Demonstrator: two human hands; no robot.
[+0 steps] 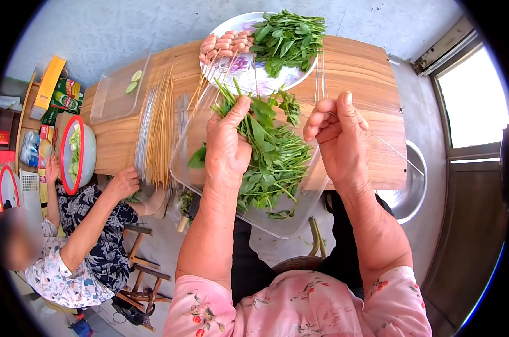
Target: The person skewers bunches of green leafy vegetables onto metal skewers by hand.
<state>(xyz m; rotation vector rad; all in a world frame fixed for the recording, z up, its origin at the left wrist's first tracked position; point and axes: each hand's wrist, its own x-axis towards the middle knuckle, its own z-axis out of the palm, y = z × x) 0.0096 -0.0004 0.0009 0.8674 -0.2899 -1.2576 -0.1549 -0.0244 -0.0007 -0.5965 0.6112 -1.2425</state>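
Holding, left hand [229, 140]: leafy greens [257, 121] were grasped between thumb and fingers, above the clear tub [291, 229].
Right hand [344, 143]: a thin skewer [397, 154] was clasped by curled fingers, its far end slanted past the right edge of the wooden surface [372, 73], toward the metal basin [421, 195].
Clear tub: more stems [274, 174] were heaped inside, across the near edge.
White plate [229, 25]: by the far edge, skewered sausages [225, 46] and a green bunch [291, 40] were laid.
Bamboo sticks [162, 123]: these were spread left of the tub, near a seated person's hand [125, 182], whose grip could not be told.
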